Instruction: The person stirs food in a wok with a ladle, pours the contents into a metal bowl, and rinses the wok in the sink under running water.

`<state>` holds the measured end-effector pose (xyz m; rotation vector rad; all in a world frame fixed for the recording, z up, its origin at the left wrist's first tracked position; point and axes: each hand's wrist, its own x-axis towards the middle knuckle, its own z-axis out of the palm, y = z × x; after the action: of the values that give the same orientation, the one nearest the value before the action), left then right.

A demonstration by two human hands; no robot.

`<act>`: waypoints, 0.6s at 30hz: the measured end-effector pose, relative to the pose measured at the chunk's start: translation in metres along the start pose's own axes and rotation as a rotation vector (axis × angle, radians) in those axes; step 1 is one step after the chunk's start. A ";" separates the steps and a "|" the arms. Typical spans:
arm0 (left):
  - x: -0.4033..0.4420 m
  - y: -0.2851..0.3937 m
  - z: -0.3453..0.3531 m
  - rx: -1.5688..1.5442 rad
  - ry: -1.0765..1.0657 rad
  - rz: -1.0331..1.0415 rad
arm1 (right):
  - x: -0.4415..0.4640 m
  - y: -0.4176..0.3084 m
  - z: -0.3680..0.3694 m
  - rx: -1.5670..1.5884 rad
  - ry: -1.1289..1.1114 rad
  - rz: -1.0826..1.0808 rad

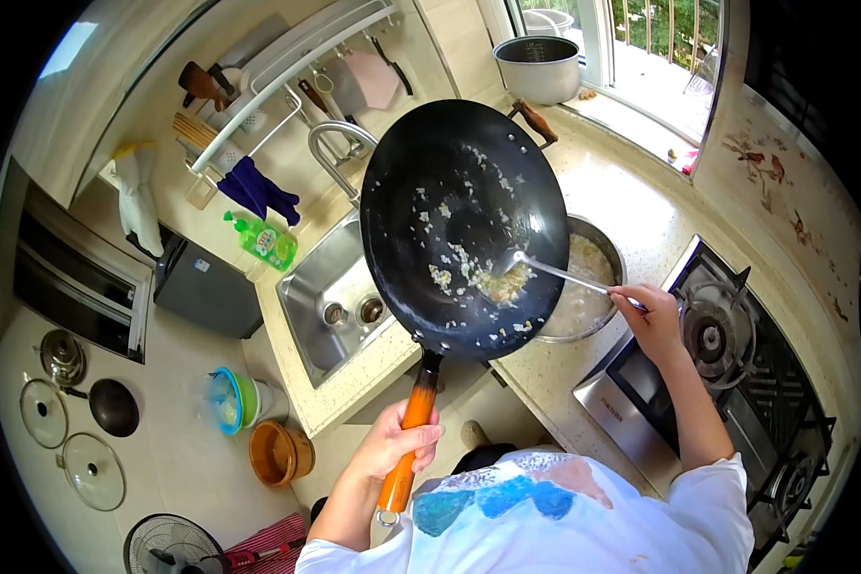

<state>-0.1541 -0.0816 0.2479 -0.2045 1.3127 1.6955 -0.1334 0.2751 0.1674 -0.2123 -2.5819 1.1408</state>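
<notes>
My left hand [404, 442] is wrapped round the wooden handle of a black wok [407, 258], which is lifted and tilted over the counter. Scattered in the wok are bits of pale rice-like food [464, 268], some yellowish. In my right hand [649, 320] is the handle of a metal spatula or ladle [574, 277]; its head rests among the food in the wok. Partly hidden below the wok's right rim stands a round metal pot [614, 256] with pale, cloudy food in it.
At right is a gas stove [631, 402]. A steel sink [314, 330] lies left of the wok, with a green soap bottle [270, 244] behind it. An inner cooker pot [538, 72] stands by the window. Bins [279, 452] and a fan [167, 545] are on the floor side.
</notes>
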 end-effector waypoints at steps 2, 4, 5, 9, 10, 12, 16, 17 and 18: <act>0.003 0.003 0.004 0.016 0.011 -0.006 | 0.004 -0.003 -0.002 0.062 0.016 -0.166; 0.006 0.004 0.006 0.055 0.047 0.027 | 0.017 -0.023 0.010 0.174 0.093 -0.207; 0.007 0.005 0.008 0.065 0.045 0.026 | 0.023 -0.032 0.015 0.286 0.162 -0.258; 0.010 0.008 0.017 0.071 0.102 0.025 | 0.029 -0.043 0.014 0.186 -0.093 -0.133; 0.011 0.007 0.017 0.082 0.107 0.026 | 0.024 -0.035 0.015 0.181 -0.096 -0.145; 0.014 0.005 0.015 0.095 0.093 0.035 | 0.015 -0.012 0.017 0.190 -0.073 -0.187; 0.018 0.000 0.014 0.165 0.088 0.059 | 0.005 -0.001 -0.007 0.048 -0.031 -0.137; 0.018 0.000 0.016 0.169 0.080 0.053 | 0.006 -0.002 -0.008 0.044 -0.025 -0.129; 0.018 -0.001 0.018 0.194 0.087 0.064 | 0.008 -0.006 -0.006 0.092 0.015 -0.123</act>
<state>-0.1561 -0.0567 0.2432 -0.1246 1.5538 1.6150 -0.1386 0.2774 0.1771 -0.0397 -2.4843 1.2047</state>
